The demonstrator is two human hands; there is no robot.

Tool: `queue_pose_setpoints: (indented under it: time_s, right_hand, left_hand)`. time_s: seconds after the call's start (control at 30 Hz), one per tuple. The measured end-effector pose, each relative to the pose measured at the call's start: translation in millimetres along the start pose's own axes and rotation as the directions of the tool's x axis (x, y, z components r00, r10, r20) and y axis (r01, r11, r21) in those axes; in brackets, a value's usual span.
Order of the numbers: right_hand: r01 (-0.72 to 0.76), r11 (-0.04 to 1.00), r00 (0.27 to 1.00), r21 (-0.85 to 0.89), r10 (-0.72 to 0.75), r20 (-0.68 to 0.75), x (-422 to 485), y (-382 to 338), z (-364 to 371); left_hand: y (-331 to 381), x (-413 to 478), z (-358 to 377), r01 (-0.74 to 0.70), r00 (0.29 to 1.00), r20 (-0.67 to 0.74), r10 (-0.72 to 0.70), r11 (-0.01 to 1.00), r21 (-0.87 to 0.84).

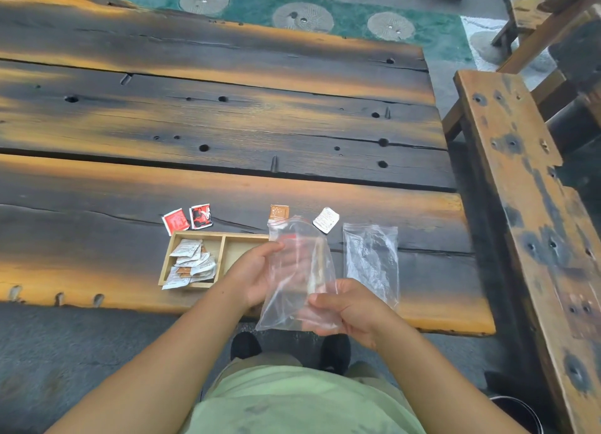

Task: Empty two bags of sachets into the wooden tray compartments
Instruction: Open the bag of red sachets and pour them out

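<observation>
The left grip (257, 277) pinches the upper edge of a clear bag (297, 241) and the right grip (351, 310) clasps its lower end, holding it above the right side of the wooden tray (222, 254). Sachets (192, 261) fill the tray's left compartment. A second bag (370, 258) lies flat on the worktop (227, 124) just to the right.

The plank wooden table (292, 124) is charred black, streaked orange. The pale wooden tray (223, 238) holds white, grey-printed paper sachets (192, 261). Beyond lie a red white-printed sachet (175, 221), a red-black-white sachet (200, 216) and an orange-brown white-dotted sachet (278, 212). The raised plastic bag (296, 271) is clear.
</observation>
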State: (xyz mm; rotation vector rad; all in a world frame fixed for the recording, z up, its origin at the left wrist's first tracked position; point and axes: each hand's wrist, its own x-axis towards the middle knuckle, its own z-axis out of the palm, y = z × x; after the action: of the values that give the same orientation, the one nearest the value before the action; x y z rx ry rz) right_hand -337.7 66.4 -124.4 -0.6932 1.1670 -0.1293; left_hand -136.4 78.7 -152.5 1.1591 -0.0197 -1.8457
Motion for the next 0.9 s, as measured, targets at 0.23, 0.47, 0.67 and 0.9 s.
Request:
queue_pose_setpoints:
  time_s: [0.23,0.47,0.67,0.9]
  right_hand:
    - [0.038,0.978,0.983,-0.204,-0.074,-0.17,1.3,16.3,-40.2]
    - [-0.008,0.948,0.955,-0.317,-0.087,-0.284,11.9,28.8,-96.5]
    - [-0.043,0.87,0.869,-0.491,-0.21,-0.448,23.7,38.5,-143.7]
    - [-0.129,0.785,0.872,-0.606,-0.201,-0.446,42.6,39.5,-172.3]
  left_hand:
    - [-3.1,31.1,29.4,-0.035,0.995,-0.088,0.053,0.982,0.187]
    - [-18.9,82.6,74.4,-0.029,0.991,-0.112,0.069,0.945,0.327]
    - [-30.1,125.8,108.5,-0.039,0.983,-0.132,0.127,0.849,0.527]
    - [-56.1,161.6,113.7,0.06,0.875,-0.173,0.453,0.254,0.965]
